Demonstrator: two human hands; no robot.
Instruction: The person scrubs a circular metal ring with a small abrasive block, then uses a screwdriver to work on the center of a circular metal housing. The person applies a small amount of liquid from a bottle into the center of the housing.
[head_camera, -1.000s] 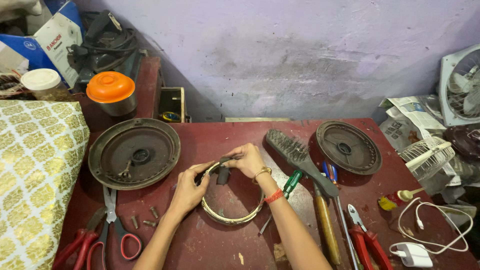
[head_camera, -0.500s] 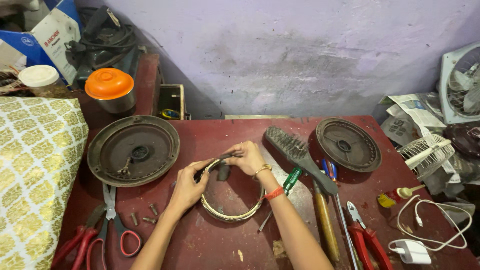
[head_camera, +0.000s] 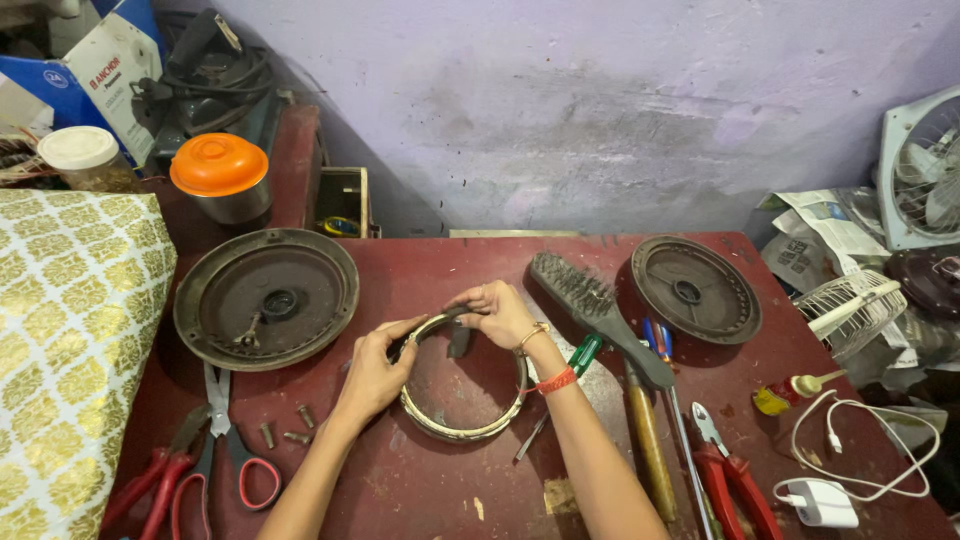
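Observation:
A worn metal ring (head_camera: 462, 428) lies on the red table (head_camera: 420, 490) in the middle of the view. My left hand (head_camera: 375, 365) grips its left rim. My right hand (head_camera: 500, 312) holds the far rim, fingers pinched over the top edge where a small dark piece (head_camera: 459, 341) hangs inside the ring. A large round dished metal cover (head_camera: 265, 298) lies to the left, and a smaller one (head_camera: 695, 288) to the right.
A wire brush (head_camera: 590, 305), screwdrivers (head_camera: 650, 450) and red pliers (head_camera: 735, 475) lie right of the ring. Scissors (head_camera: 225, 450), red-handled pliers (head_camera: 150, 485) and loose screws (head_camera: 285, 430) lie at the left. A white charger with cable (head_camera: 820, 500) sits at the right front. A patterned cushion (head_camera: 70, 340) borders the left.
Both hands have stayed on the ring with hardly any shift; the ring rests in the same spot on the table.

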